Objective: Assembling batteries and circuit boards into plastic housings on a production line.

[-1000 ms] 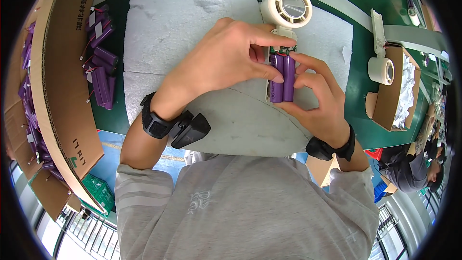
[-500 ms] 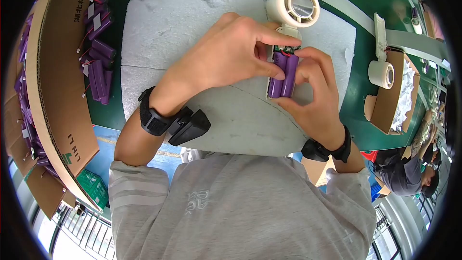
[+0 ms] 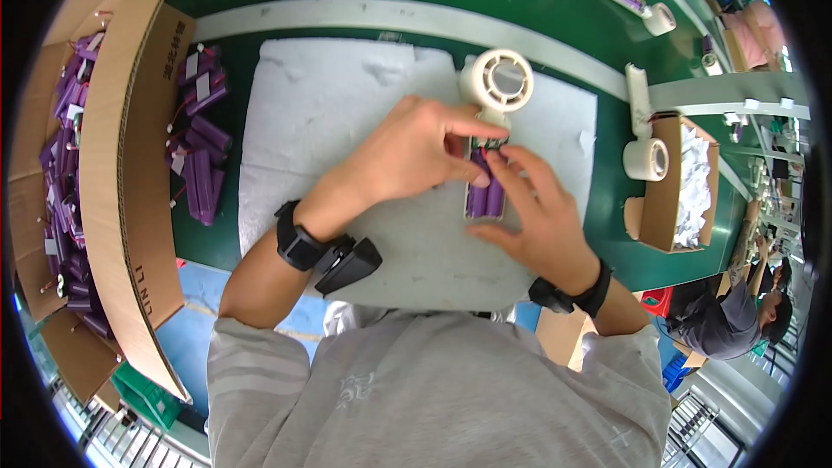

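A cream handheld fan lies on the foam pad with its round head pointing away from me and its handle opened. Two purple battery cells sit side by side in the handle. Beyond them shows part of a green circuit board with red wire. My left hand grips the upper handle, thumb on a cell and fingers over the board end. My right hand touches the wires by the board with its fingertips. Its thumb is spread apart, near the handle's lower end.
Loose purple battery packs lie left of the white foam pad, beside a cardboard box of more packs. At right are another fan and a small carton of white scraps. Co-workers sit farther right.
My right hand's fingers have moved from the handle's side onto the wires by the board, and its thumb has come off the lower end. The whole view has shifted.
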`<state>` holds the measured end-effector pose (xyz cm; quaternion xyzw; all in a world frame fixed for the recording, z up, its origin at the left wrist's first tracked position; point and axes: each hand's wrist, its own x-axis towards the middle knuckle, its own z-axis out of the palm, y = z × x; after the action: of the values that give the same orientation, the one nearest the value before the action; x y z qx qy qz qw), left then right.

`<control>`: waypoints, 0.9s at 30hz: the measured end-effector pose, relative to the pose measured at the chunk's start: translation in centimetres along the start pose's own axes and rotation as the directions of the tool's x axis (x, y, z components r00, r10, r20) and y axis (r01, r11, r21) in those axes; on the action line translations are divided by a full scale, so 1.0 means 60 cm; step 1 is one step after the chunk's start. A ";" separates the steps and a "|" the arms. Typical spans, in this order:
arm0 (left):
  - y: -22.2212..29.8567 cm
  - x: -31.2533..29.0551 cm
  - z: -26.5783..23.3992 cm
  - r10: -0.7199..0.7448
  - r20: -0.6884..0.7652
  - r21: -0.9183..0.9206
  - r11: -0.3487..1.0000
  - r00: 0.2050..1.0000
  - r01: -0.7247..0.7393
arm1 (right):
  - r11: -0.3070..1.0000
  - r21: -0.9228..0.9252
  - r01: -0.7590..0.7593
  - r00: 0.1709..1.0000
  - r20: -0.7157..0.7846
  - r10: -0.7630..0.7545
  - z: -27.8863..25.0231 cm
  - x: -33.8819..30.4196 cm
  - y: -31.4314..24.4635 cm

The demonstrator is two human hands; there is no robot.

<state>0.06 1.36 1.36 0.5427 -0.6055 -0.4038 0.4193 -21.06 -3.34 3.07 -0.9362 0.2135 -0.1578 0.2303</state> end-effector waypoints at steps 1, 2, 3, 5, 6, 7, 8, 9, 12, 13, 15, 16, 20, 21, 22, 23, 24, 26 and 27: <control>-0.004 -0.004 0.001 -0.019 0.012 -0.034 0.999 1.000 0.019 | 1.000 -0.023 0.013 1.000 -0.014 -0.013 0.003 0.002 -0.001; -0.008 -0.004 0.003 -0.037 0.026 -0.068 0.997 0.999 0.039 | 0.999 -0.044 0.014 1.000 -0.026 -0.016 0.010 0.004 -0.001; -0.007 -0.004 0.005 -0.013 0.019 -0.066 0.998 1.000 0.014 | 0.998 -0.063 0.014 0.999 -0.034 -0.017 0.013 0.006 -0.003; -0.007 -0.003 0.009 0.018 -0.037 -0.062 0.998 0.999 -0.021 | 0.995 -0.100 0.021 0.999 -0.048 -0.025 0.013 0.012 0.006; -0.007 -0.003 0.010 0.025 -0.065 -0.060 0.998 0.998 -0.029 | 0.990 -0.142 0.009 0.997 -0.078 -0.021 0.013 0.018 0.016; -0.008 -0.001 0.010 0.036 -0.071 -0.059 0.997 0.997 -0.040 | 0.983 -0.182 -0.004 0.994 -0.108 -0.016 0.011 0.027 0.029; -0.007 0.001 0.009 0.042 -0.123 -0.025 0.999 0.992 -0.045 | 0.976 -0.219 -0.019 0.991 -0.137 -0.011 0.007 0.038 0.038; -0.007 0.002 0.009 0.047 -0.174 0.008 0.999 0.984 -0.047 | 0.957 -0.264 -0.124 0.982 -0.170 0.080 -0.001 0.056 0.051; -0.002 0.002 0.006 0.056 -0.220 0.068 0.997 0.974 -0.042 | 0.788 -0.514 -0.338 0.913 -0.382 0.143 -0.039 0.124 0.107; -0.002 0.004 0.005 0.057 -0.211 0.094 0.995 0.976 -0.037 | 0.801 -0.507 -0.318 0.906 -0.411 0.099 -0.052 0.145 0.118; -0.004 0.004 0.003 0.051 -0.215 0.124 0.992 0.975 -0.024 | 0.820 -0.497 -0.284 0.899 -0.435 0.048 -0.078 0.202 0.132; -0.005 0.000 0.001 0.074 -0.219 0.143 0.989 0.973 -0.043 | 0.855 -0.467 -0.227 0.912 -0.410 0.018 -0.087 0.241 0.138; -0.014 -0.001 0.004 0.155 -0.220 0.188 0.976 0.963 -0.114 | 0.858 -0.464 -0.221 0.919 -0.392 0.024 -0.122 0.405 0.293; -0.017 0.000 0.009 0.169 -0.219 0.187 0.974 0.961 -0.129 | 0.861 -0.478 -0.176 0.928 -0.371 -0.017 -0.126 0.436 0.362; -0.018 -0.002 0.011 0.178 -0.225 0.191 0.972 0.958 -0.136 | 0.823 -0.531 -0.201 0.945 -0.325 0.021 -0.128 0.459 0.431; -0.018 -0.001 0.016 0.179 -0.253 0.203 0.971 0.951 -0.129 | 0.775 -0.592 -0.224 0.957 -0.282 0.061 -0.138 0.473 0.489; -0.016 0.003 0.023 0.191 -0.218 0.181 0.972 0.957 -0.152 | 0.761 -0.595 -0.259 0.960 -0.242 0.138 -0.155 0.474 0.545; -0.017 0.004 0.017 0.173 -0.220 0.167 0.976 0.960 -0.138 | 0.715 -0.590 -0.376 0.924 -0.187 0.333 -0.156 0.491 0.588; -0.012 0.004 0.013 0.149 -0.203 0.153 0.981 0.968 -0.119 | 0.658 -0.590 -0.468 0.872 -0.188 0.452 -0.154 0.497 0.599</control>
<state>-0.43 1.06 0.43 0.5685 -0.6191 -0.2706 0.4694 -10.81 -49.61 -1.16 -0.8719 0.4853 -0.0273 -0.0597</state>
